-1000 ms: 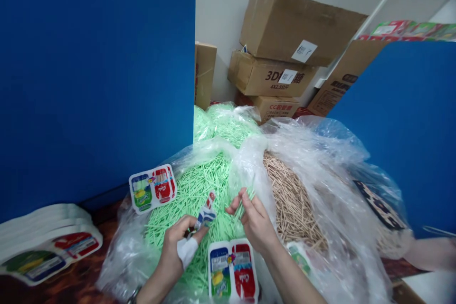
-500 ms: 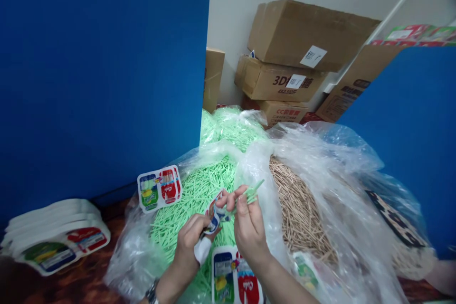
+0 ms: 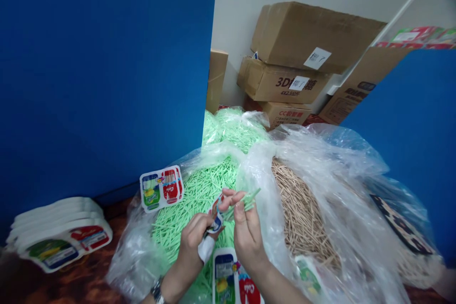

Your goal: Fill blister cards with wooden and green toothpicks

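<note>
The left hand [image 3: 194, 237] slants in from below, its grip clamped on a printed packet [image 3: 216, 221] over the green pile [image 3: 206, 183]. Beside it, the right hand [image 3: 246, 228] points upward, fingers curled toward the packet, grip pinching green sticks [image 3: 251, 198].

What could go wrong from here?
Green sticks in the right hand poke out; some could slip loose. The printed packet in the left hand looks bent and might crease further. The green pile and brown pile lie close, parted by clear plastic; dropped sticks could stray across.
</note>
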